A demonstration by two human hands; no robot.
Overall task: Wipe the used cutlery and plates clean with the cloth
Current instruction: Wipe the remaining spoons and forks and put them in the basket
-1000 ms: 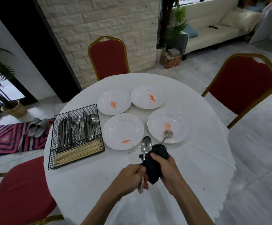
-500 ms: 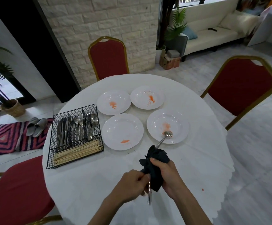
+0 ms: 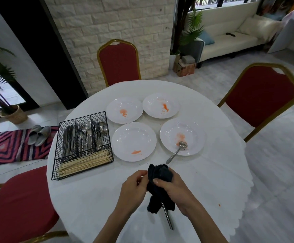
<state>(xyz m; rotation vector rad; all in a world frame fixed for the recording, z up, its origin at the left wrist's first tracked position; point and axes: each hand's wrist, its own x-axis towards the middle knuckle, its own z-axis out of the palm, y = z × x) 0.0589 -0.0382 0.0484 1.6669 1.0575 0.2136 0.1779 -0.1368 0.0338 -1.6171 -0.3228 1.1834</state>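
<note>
My right hand (image 3: 175, 192) is closed around a dark cloth (image 3: 160, 174) that is wrapped over a spoon (image 3: 168, 219). Only the spoon's handle shows, sticking out below the cloth toward me. My left hand (image 3: 134, 187) presses its pinched fingers against the cloth's left side, where the spoon's hidden upper end lies. Several white plates carry orange smears: far left (image 3: 114, 106), far right (image 3: 151, 104), near left (image 3: 125, 137) and near right (image 3: 195, 137). A second spoon (image 3: 177, 151) rests with its bowl in the near right plate.
A black wire cutlery basket (image 3: 55, 172) with knives, forks, spoons and chopsticks stands at the table's left. Red chairs stand at the far side (image 3: 119, 62), the right (image 3: 258, 95) and the near left (image 3: 18, 204). A small orange spot (image 3: 219, 205) marks the white tablecloth.
The spoon has slid toward me through the cloth: its bowl, bare a second ago, is now covered and the handle sticks out below. My left hand moved from the handle up to the cloth.
</note>
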